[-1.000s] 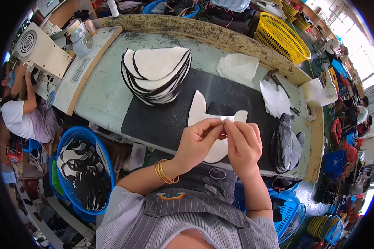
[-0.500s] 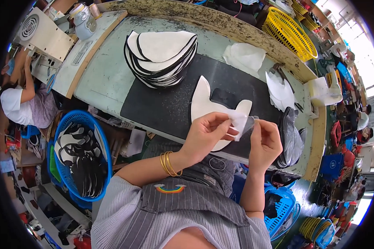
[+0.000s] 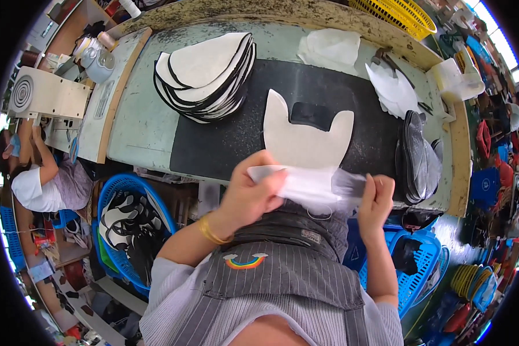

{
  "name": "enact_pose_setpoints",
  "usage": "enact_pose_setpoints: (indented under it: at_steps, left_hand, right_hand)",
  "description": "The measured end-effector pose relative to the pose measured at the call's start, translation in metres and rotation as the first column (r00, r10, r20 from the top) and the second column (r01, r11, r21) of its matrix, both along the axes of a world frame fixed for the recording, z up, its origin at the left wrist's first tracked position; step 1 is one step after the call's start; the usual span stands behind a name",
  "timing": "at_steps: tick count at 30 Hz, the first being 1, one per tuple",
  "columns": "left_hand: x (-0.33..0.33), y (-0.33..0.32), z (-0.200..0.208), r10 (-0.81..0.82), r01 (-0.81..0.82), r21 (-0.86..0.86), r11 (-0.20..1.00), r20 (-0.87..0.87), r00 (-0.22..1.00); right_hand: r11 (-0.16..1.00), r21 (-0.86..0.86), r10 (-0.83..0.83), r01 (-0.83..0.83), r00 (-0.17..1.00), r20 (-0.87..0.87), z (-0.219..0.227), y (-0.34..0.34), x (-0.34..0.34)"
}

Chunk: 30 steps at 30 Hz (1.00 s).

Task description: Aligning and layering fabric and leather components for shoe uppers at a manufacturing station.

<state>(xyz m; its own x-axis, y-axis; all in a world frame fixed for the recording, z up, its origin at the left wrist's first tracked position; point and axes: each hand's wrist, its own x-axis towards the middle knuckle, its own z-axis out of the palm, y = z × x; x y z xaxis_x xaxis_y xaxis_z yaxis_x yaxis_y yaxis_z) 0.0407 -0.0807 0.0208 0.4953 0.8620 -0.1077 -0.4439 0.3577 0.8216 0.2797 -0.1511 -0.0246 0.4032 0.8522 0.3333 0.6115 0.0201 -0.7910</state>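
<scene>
A thin white sheet [image 3: 305, 183], blurred by motion, is stretched between my two hands at the near edge of the table. My left hand [image 3: 251, 193] pinches its left part between thumb and fingers. A see-through film [image 3: 352, 184] runs from the sheet's right part to my right hand [image 3: 376, 199], whose thumb and fingers are closed on it. Just beyond lies a U-shaped off-white piece [image 3: 305, 144] with two upright lobes, flat on a black mat [image 3: 213, 147]; the sheet hides its near end. A small dark rectangular pad [image 3: 311, 113] sits between the lobes.
Black-edged white pieces [image 3: 207, 57] form a stack at the left. Thin white sheets [image 3: 328, 49] lie at the back, others [image 3: 389, 89] beside dark tools. Dark pieces [image 3: 418, 158] stand at right. Blue baskets [image 3: 106, 196] flank me; a person [image 3: 37, 181] works at a machine.
My hands have moved apart and nearer to me, with the sheet and film drawn out between them. More of the U-shaped piece shows. The whole view has shifted.
</scene>
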Motion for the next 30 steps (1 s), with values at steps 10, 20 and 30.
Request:
enact_pose_setpoints:
  at_steps: [10,20,30]
  left_hand:
    - [-0.025,-0.015,-0.015,-0.265,0.285,-0.176,0.942,0.127,0.956]
    - [-0.009,-0.011,-0.008,-0.278,0.3,-0.116,0.947,0.173,0.945]
    - [-0.002,0.009,-0.03,-0.446,0.56,0.358,0.748,-0.354,0.822]
  right_hand:
    - [0.946,-0.324,0.064,0.002,0.979,0.194,-0.01,-0.073,0.031]
    - [0.919,-0.206,0.375,-0.336,0.907,0.193,0.054,-0.053,-0.001]
    - [0.734,-0.19,0.422,-0.652,0.657,-0.625,0.053,-0.006,-0.041]
